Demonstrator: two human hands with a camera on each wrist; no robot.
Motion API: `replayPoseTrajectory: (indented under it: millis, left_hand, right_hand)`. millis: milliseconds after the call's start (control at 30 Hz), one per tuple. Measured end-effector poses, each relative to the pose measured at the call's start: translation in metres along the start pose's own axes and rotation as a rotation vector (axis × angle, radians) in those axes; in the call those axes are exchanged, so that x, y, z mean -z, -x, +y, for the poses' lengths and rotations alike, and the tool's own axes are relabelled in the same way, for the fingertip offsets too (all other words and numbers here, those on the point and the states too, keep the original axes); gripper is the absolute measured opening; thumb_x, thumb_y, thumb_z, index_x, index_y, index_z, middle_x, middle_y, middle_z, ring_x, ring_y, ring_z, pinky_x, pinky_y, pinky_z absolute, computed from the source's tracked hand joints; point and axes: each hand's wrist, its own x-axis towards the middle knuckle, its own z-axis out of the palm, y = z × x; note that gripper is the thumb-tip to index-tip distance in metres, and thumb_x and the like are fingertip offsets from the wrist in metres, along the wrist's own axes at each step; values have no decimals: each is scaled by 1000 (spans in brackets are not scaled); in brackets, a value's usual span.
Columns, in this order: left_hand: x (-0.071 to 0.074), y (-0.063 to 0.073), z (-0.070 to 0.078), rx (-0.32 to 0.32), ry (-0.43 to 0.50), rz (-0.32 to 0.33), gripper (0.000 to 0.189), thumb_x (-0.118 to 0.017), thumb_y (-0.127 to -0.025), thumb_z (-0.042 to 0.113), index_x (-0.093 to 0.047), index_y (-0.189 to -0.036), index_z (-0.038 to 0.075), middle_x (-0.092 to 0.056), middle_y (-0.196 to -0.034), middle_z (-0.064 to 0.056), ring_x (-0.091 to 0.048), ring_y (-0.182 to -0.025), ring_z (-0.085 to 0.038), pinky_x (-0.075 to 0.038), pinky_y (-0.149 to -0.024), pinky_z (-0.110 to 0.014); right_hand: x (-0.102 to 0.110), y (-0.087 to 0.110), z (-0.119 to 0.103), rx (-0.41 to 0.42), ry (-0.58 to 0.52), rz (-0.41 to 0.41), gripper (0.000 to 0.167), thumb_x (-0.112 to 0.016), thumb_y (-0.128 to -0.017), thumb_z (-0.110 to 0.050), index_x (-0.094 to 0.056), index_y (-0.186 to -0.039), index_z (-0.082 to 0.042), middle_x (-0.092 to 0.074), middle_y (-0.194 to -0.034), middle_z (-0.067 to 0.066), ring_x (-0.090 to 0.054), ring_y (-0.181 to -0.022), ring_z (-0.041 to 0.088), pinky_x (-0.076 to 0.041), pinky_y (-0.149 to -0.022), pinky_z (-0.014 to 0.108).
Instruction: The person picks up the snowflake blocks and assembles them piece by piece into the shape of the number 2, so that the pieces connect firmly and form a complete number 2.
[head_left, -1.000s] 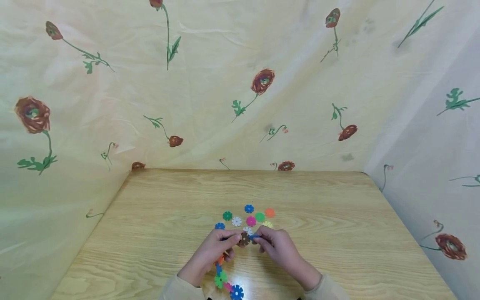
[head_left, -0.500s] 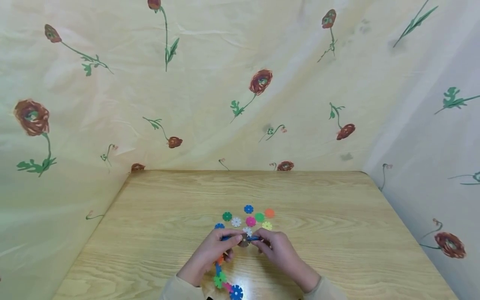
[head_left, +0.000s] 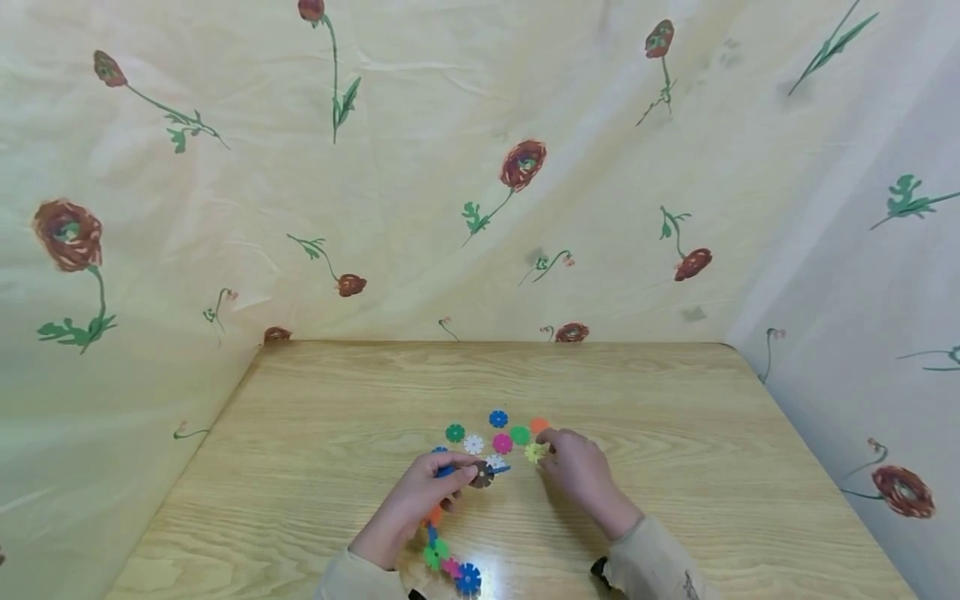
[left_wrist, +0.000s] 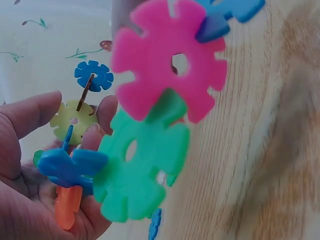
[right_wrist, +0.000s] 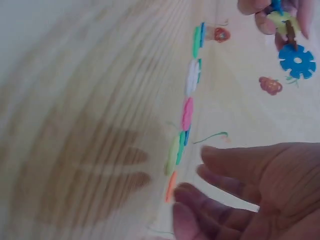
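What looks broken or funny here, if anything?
Nothing stands out. The chain in the left hand looks twisty because its pieces slot together at angles; the loose discs lie flat on the table. I see no cracks.

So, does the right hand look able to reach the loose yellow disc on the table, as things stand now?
Probably yes: the right hand looks empty and close to the yellow disc, and no other piece covers it. The left hand holds its chain off to one side.
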Motion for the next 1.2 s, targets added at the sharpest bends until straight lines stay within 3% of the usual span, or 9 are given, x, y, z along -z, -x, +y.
replayPoseTrajectory:
  millis: [167, 333, 500, 700, 1000, 1200]
  left_hand:
    - [0, -1, 1, -1, -24, 7, 32, -65, -95, 27, -67, -118, 4, -61, -99, -5, -52, -77, -17, -47, -61, -27]
    - [-1, -1, 1, -20, -2, -18, 33, -64, -95, 25, -66, -119, 2, -61, -95, -5, -53, -74, -17, -46, -61, -26]
    - [-1, -2, 1, -34, 18, -40, 33, -63, -96, 24, -65, -119, 1, -64, -92, -3, -54, -72, -17, -46, -61, -26]
    - [0, -1, 1, -27, 48, -49, 34, -63, -96, 24, -64, -120, 1, -65, -92, -4, -53, -71, -14, -45, -60, -26]
    - [-1, -1, 0, -36, 68, -47, 34, -63, -96, 24, -63, -121, 1, -64, -95, -3, -54, -72, -14, -45, -59, -26]
    - [-1, -1, -1, -25, 64, -41, 36, -63, -96, 26, -63, -122, 1, -63, -95, -3, -54, -72, -15, -46, -60, -26]
  right_hand:
    - [-3, -7, 3, 12, 46, -114, 37, -77, -81, -12, -68, -116, -8, -65, -97, 9, -58, -74, 17, -51, -69, 40]
    - [-6, -9, 4, 52, 105, -118, 26, -81, -78, -12, -68, -100, -11, -62, -90, 7, -59, -76, 20, -51, -66, 40]
    - [-6, -8, 6, 57, 98, -109, 28, -84, -73, -7, -61, -89, -13, -57, -82, 2, -52, -69, 17, -46, -60, 36]
    - [-5, -4, 8, 43, -30, -97, 30, -78, -76, 2, -54, -83, -14, -58, -77, -1, -50, -65, 15, -45, -59, 33]
    - [0, 5, 10, -11, -179, -69, 13, -76, -81, -1, -67, -81, -10, -58, -72, -4, -50, -67, 11, -46, -60, 28]
    - [7, 11, 9, -18, -473, -165, 9, -62, -93, -1, -65, -100, -6, -64, -75, 5, -60, -61, 18, -52, -54, 30]
